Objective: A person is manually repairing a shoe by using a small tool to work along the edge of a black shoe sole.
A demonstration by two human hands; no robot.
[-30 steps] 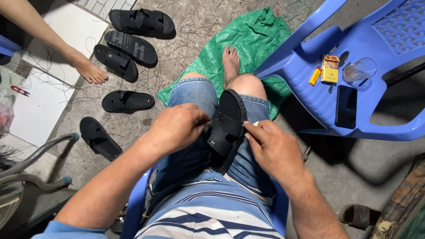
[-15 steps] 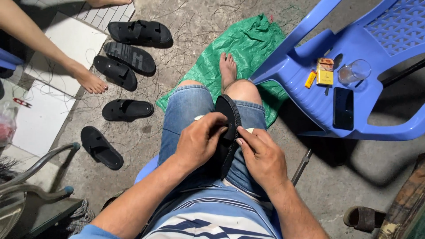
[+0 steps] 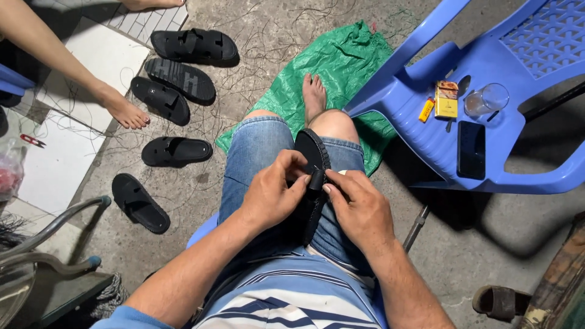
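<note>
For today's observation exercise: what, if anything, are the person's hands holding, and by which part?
Both hands, left hand and right hand, hold a black sandal resting on the lap, fingers pinching its strap near the middle of its upper edge.

The sandal (image 3: 312, 176) on the lap is black, as are the 5 sandals (image 3: 177, 151) on the floor. The denim shorts (image 3: 256, 158) are blue, the plastic sheet (image 3: 341, 67) green, the plastic chair (image 3: 487, 91) blue, the shirt (image 3: 292, 301) blue-and-white striped.
</note>
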